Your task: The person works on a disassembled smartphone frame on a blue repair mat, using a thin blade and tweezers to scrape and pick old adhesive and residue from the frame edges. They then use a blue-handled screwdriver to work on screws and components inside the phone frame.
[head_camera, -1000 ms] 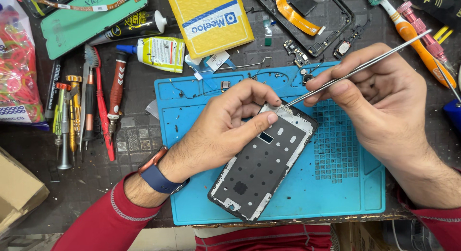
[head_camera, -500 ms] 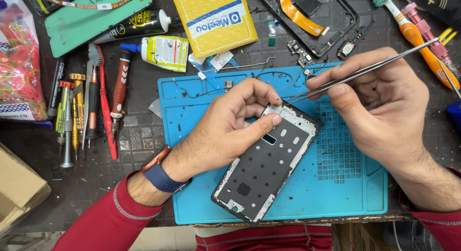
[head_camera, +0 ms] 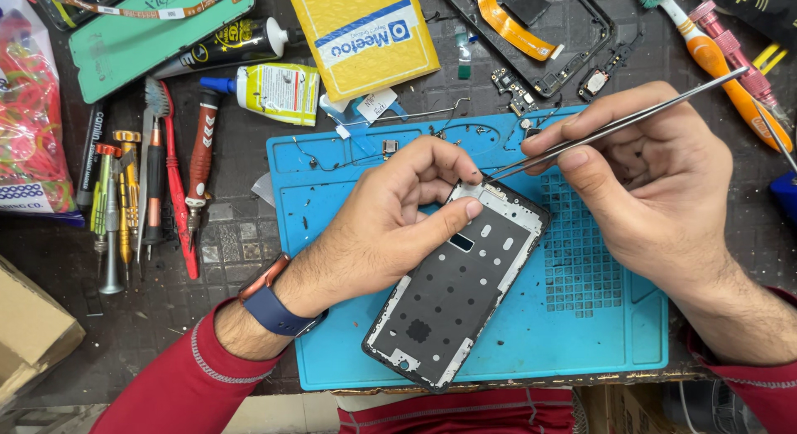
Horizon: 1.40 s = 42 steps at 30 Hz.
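A dark phone frame (head_camera: 455,289) lies tilted on the blue work mat (head_camera: 581,334). My left hand (head_camera: 390,222) rests on its upper left part, thumb pressed on the frame and fingers curled over the top edge. My right hand (head_camera: 656,189) pinches long metal tweezers (head_camera: 614,127), whose tips touch the frame's top edge next to my left fingertips. Both sleeves are red, and a blue-strapped watch (head_camera: 278,305) sits on my left wrist.
Screwdrivers and a red-handled tool (head_camera: 199,160) lie in a row at left. A glue bottle (head_camera: 270,92), yellow packet (head_camera: 365,31), green phone back (head_camera: 141,31) and another black frame with orange flex (head_camera: 531,27) lie behind the mat. An orange-handled brush (head_camera: 714,56) is at right, a cardboard box (head_camera: 25,334) at lower left.
The tweezers' tips have stayed at the frame's top edge while my right hand shifted slightly. My left thumb has pressed further onto the frame. The frame has barely moved.
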Motion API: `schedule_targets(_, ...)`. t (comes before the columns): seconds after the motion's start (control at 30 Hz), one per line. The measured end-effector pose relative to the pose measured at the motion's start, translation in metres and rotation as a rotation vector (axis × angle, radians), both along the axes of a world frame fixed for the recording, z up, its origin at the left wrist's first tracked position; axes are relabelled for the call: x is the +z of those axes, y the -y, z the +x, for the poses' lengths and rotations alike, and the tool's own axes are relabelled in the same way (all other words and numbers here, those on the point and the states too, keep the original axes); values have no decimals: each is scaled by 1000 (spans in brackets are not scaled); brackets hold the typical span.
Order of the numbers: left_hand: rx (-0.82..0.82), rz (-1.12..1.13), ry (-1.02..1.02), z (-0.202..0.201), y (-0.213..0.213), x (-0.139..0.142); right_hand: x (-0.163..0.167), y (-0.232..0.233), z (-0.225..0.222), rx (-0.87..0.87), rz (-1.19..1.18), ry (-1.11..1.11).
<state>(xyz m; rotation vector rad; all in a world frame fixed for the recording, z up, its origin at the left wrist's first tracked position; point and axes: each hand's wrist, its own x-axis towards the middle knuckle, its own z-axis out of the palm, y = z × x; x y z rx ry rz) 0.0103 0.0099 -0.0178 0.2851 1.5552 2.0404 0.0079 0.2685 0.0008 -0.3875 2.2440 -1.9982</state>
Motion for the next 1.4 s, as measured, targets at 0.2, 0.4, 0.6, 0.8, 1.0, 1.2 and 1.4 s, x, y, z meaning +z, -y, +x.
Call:
schedule_targets(0.2,-6,-4,15,-1,0,1,-1,-1,0,2,-8,8)
schedule_targets(0.4,-6,-23,-3,-1,0,1,1,1,-1,-7,17,-6)
schedule_targets(0.6,-1,35,-1,-1,-1,-1,9,4,-3,-46,19,8)
schedule_targets(0.8,3,27,-12,-1,-1,3,11,3,-1,-46,-3,-2)
schedule_targets(1.0,14,-32,17,-1,0,4,7,1,2,7,-38,-43)
schedule_targets(1.2,-3,-52,-87,0,1,8,7,2,2,25,-31,-65)
schedule_targets(1.4,-6,-28,-84,-1,0,8,9,4,1,31,-45,-58)
